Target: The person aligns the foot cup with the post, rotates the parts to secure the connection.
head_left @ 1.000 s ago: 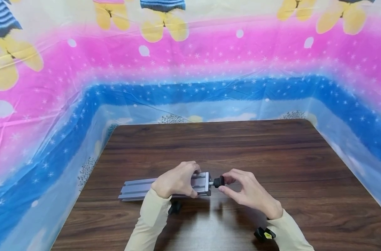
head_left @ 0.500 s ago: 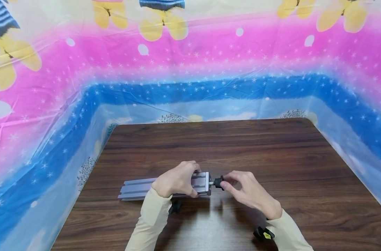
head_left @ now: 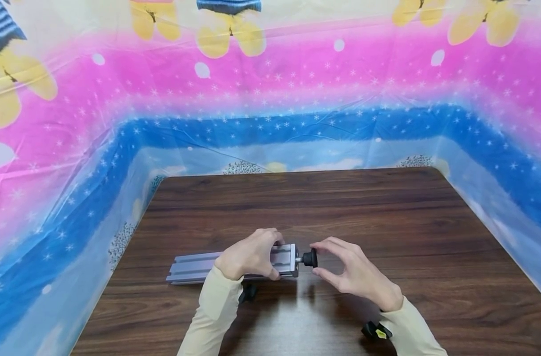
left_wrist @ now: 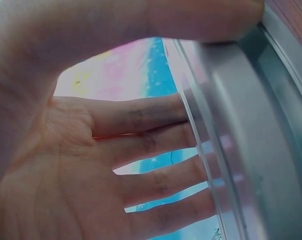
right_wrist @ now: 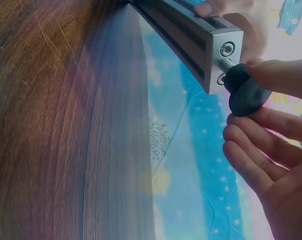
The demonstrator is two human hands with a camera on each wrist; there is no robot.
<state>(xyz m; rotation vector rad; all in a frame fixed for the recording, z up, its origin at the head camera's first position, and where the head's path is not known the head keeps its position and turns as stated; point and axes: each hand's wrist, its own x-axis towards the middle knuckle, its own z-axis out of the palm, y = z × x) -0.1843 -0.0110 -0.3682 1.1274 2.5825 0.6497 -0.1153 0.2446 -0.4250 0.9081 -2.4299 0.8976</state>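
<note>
A silver aluminium extrusion (head_left: pixel 195 268) lies lengthwise over the table, with a metal end plate (right_wrist: pixel 211 67) at its right end. My left hand (head_left: pixel 250 254) grips it near that end, thumb on the near side and fingers on the far side. From the plate, a threaded stud (right_wrist: pixel 226 64) sticks out, carrying a black levelling foot (head_left: pixel 310 258). My right hand (head_left: pixel 359 274) holds the foot by its wide rim between thumb and fingertips. In the right wrist view, the thumb lies over the foot, and the other fingers are spread below it.
The brown wood-grain table (head_left: pixel 297 207) extends behind and around the extrusion. A printed pink and blue cloth (head_left: pixel 270 94) hangs along its back and sides. Black wrist-worn devices show by the left sleeve (head_left: pixel 217 311) and the right sleeve (head_left: pixel 413 326).
My right thumb and fingers have shifted around the levelling foot's rim, first closing in, then spreading wider. The left hand and the extrusion have stayed in place.
</note>
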